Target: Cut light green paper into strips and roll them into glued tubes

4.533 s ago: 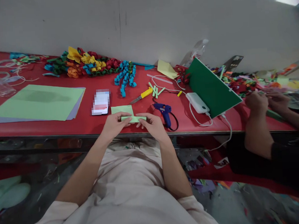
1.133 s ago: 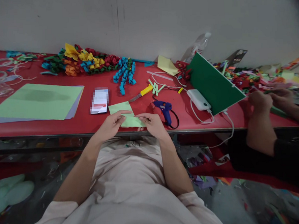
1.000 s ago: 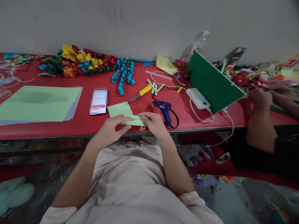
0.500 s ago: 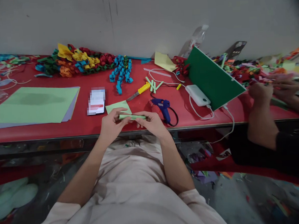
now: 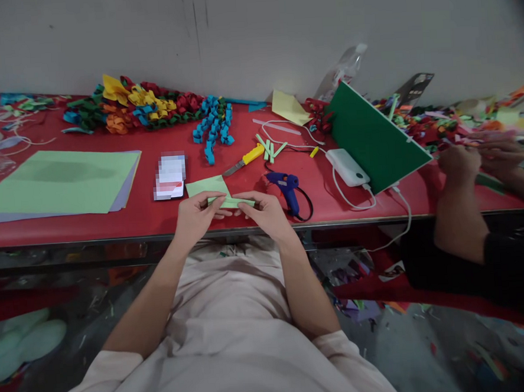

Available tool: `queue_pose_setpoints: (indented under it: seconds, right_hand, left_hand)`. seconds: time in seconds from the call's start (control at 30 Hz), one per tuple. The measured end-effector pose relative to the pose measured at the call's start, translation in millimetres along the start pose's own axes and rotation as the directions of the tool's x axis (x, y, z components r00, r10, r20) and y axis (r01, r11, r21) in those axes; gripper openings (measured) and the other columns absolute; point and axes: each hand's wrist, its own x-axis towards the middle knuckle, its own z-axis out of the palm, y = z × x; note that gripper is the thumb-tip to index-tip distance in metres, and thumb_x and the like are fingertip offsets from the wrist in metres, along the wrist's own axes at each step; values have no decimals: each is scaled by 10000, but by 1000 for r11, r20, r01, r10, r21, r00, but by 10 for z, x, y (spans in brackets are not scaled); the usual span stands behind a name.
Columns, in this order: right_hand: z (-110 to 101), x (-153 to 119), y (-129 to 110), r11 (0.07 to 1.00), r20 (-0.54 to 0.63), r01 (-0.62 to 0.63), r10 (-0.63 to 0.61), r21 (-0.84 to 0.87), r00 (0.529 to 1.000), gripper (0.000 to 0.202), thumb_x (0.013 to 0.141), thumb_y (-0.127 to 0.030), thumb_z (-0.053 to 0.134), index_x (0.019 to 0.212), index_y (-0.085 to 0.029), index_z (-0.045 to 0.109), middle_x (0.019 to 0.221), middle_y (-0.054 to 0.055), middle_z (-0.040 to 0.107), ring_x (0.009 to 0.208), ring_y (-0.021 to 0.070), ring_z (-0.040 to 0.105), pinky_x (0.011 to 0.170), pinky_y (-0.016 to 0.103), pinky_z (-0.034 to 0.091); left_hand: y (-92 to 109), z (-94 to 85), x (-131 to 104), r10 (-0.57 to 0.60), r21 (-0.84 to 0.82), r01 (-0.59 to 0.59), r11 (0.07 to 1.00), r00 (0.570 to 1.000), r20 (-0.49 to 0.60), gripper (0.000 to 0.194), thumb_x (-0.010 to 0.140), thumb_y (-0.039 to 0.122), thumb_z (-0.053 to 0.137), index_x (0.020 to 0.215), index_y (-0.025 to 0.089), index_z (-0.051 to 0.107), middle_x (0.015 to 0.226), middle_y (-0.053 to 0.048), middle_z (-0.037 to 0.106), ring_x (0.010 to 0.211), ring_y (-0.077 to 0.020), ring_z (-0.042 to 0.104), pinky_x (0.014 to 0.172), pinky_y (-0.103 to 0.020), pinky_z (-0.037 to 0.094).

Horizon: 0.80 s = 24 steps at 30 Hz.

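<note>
A: Where's the piece?

B: The folded green paper strip (image 5: 232, 202) is between your hands, over the near edge of the red table (image 5: 157, 220), just in front of the small green sheet (image 5: 204, 186). Can't tell whether its underside touches either one.

A: Grip?

B: Both closed to a pinch, thumb against fingers. Your left hand (image 5: 196, 216) has the left end, your right hand (image 5: 266, 213) the right. A short span shows between. Finger placement underneath is mostly hidden.

A: Handling?

B: Looks like thin paper, so next to no weight. Expect it limp where it's one layer, stiffer along the fold. Likely springs back if one end goes loose. Not brittle, but a wrong crease probably won't come out. Slip risk low with dry fingers, I'd guess.

A: Best hold?

B: The two ends, where you have it. Thumbs on the face, fingertips backing, light even pressure. A hard squeeze mid-span would likely dent it.

A: Anything close?

B: Blue glue gun (image 5: 287, 189) just beside your right hand, nozzle pointing left. Yellow knife (image 5: 245, 160) has its blade bare, tip by the sheet's far corner.
</note>
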Motion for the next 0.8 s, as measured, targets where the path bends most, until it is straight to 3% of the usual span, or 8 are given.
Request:
queue_pose_setpoints:
  seconds: [0.17,0.3,0.4,0.5,0.8]
  right_hand:
    - [27,6,-25,1000,-27,-27,27,7,999,336,821,-420,746,1056,-180,763,839,46,775,717,162,721,631,256,559]
    - [47,19,3,991,7,-84,84,107,996,346,798,-425,761,1028,-167,770,769,42,769,726,183,753,622,255,567]
    - [20,11,10,991,39,-80,76,111,996,322,811,-392,741,1053,-184,786,794,40,779,757,181,762,651,256,576]
    - [-11,3,4,990,39,-76,72,116,997,331,816,-385,722,1078,-195,788,812,40,783,779,183,766,658,256,577]
    - [-28,-9,-24,997,84,-25,19,76,996,277,834,-256,598,1014,-202,801,855,32,783,806,166,747,715,268,579]
  left_hand:
    - [-15,-21,-3,18,12,-18,1000,999,39,520,755,590,801,1009,140,751,843,-74,772,763,-249,782,760,-348,675]
    - [-34,-26,-4,36,15,-36,999,999,0,508,791,594,767,1006,134,743,860,-79,768,729,-246,781,689,-323,672]
    - [-20,-56,9,23,37,-25,999,998,59,539,816,624,725,1064,146,735,918,-86,768,706,-240,778,638,-306,662]
    - [6,-100,13,-1,54,-6,999,992,128,534,806,635,727,1035,153,743,924,-86,772,763,-246,782,707,-327,668]
    - [33,-142,-25,12,62,-23,998,983,181,358,804,440,761,997,139,769,916,-94,795,871,-255,780,855,-374,652]
